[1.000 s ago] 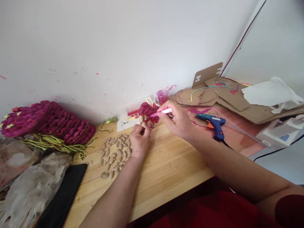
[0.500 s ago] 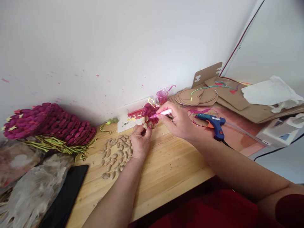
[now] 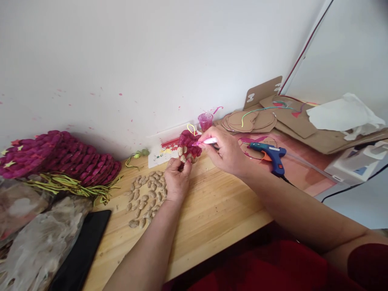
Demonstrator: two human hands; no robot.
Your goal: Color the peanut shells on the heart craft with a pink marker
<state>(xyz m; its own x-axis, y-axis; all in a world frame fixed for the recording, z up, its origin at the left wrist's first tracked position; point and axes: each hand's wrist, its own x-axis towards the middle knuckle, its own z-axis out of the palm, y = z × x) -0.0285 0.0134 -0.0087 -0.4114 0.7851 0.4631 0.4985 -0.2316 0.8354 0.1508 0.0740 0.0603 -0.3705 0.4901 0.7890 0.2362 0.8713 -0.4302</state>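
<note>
My left hand (image 3: 178,176) grips the near edge of a peanut-covered ornament (image 3: 187,140) with a yellow string loop (image 3: 191,129). Most of its peanuts are magenta, while those by my left fingers are bare tan. In my right hand (image 3: 226,151) is a white-handled paintbrush (image 3: 209,140), its pink-stained tip against the ornament's right part. My right fingers pinch the handle and partly hide it. Behind the ornament stands a clear cup (image 3: 205,121) stained with magenta paint. Loose peanuts (image 3: 144,198) are spread over the wooden table (image 3: 218,218) left of my left hand.
Stacked magenta peanut ornaments (image 3: 75,157) lean at the left, above plastic bags (image 3: 45,238) and a black flat object (image 3: 85,250). A blue glue gun (image 3: 271,153) lies right of my right hand. Cardboard hearts (image 3: 242,121) and white paper (image 3: 348,111) lie farther back.
The brush tip has moved slightly right across the ornament, away from the bare peanuts. My left hand keeps its grip. The whole view has shifted a little.
</note>
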